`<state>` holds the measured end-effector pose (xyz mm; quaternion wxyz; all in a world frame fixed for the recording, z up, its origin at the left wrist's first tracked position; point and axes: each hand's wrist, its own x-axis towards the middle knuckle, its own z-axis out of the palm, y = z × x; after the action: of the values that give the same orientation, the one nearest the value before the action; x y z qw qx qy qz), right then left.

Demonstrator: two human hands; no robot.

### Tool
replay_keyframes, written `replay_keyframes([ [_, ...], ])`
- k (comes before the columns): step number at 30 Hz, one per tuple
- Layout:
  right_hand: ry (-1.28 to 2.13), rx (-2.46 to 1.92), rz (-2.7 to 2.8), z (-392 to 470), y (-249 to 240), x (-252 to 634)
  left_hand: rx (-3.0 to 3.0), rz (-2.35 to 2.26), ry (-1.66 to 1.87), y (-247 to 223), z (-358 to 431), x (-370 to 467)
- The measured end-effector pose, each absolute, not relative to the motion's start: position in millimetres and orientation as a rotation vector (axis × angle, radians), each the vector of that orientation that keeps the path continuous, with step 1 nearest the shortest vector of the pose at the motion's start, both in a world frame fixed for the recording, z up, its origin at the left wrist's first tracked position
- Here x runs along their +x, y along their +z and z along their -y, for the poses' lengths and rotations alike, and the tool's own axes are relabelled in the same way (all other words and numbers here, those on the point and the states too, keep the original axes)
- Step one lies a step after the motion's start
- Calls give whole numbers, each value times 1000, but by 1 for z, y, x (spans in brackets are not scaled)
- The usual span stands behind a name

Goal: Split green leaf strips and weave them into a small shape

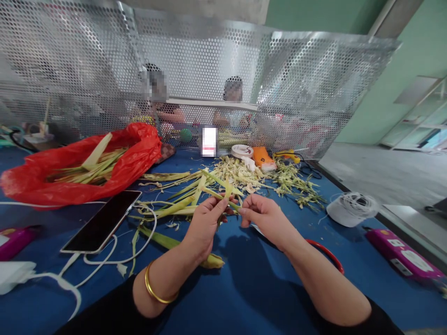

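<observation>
In front of me, above the blue table (223,307), my left hand (209,216) pinches a yellow-green plant stalk (228,190) with narrow leaf strips. My right hand (261,211) is closed, with thumb and forefinger gripping the stalk's lower right end. Behind and left of my hands lie loose leaves (178,207) in green and yellow. A thicker green leaf piece (211,261) with a brownish end rests partly beneath my left wrist. Under my right forearm shows a red curved handle (326,255); the rest of that tool is mostly hidden.
A red plastic bag (146,149) of leaves stands left, near a phone (103,223) and white cable (115,261). Pale scraps (233,172), green trimmings (296,184) and a tape roll (242,151) lie behind. String (356,204) and a purple power strip (405,256) sit right. Perforated screen (199,56) behind; two people beyond.
</observation>
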<state>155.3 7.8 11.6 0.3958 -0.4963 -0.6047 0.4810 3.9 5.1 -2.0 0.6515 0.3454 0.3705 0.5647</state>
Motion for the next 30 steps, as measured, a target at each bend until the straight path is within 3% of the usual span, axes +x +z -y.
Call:
replay_keyframes([
  [5,1362,-1191,1505,-9,11,155,714,-796,1246,-2,-5,3],
  [11,791,-1298,1684,-12,14,158,958,-893,1194,-2,-5,3],
  [15,923,-1072,1602,-9,14,156,1086,-918,1099,-2,1,7],
  [19,842,-1108,1491,-4,11,149,1132,-911,1060,0,4,9],
  [24,1229,-1069,1230,-6,12,149,1158,-928,972,1,2,9],
  [30,1096,-1211,1469,-11,21,164,1230,-938,846,-2,6,10],
])
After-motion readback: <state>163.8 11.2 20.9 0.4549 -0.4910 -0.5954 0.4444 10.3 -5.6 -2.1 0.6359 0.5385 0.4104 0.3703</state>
